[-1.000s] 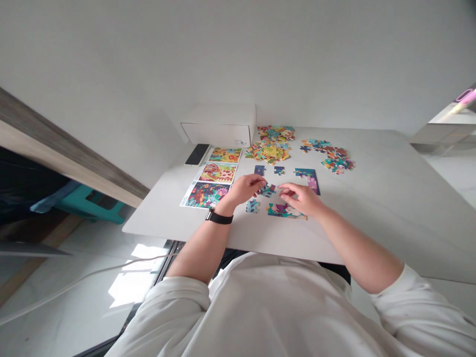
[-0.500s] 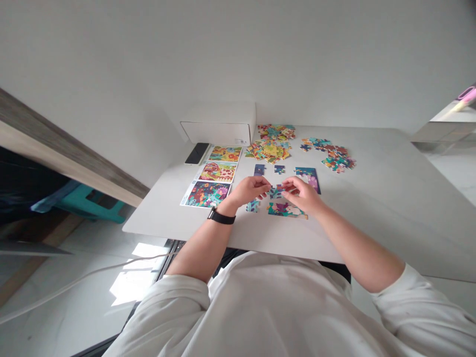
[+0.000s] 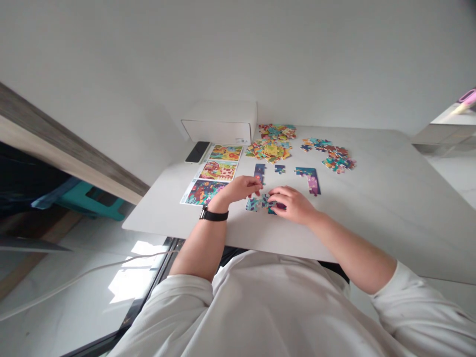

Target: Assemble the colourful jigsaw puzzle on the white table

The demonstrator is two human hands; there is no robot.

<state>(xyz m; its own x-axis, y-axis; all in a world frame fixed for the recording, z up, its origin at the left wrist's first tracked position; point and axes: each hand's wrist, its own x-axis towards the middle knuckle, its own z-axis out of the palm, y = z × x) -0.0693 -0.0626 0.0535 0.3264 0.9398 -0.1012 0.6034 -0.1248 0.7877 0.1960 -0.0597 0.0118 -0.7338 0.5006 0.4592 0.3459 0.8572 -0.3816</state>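
The right half of the surface (image 3: 394, 198) lies bare, so a hand passes freely there. At the back, a yellow piece pile (image 3: 271, 148), a teal piece pile (image 3: 332, 154) and a white box (image 3: 219, 126) bar the way. Picture cards (image 3: 218, 171) and a phone (image 3: 197, 151) fill the left strip. The left hand (image 3: 241, 188), right hand (image 3: 293, 204) and joined pieces (image 3: 256, 203) block the middle front.

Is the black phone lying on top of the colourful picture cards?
No, the phone lies on the table itself, beside the picture cards and close to the white box.
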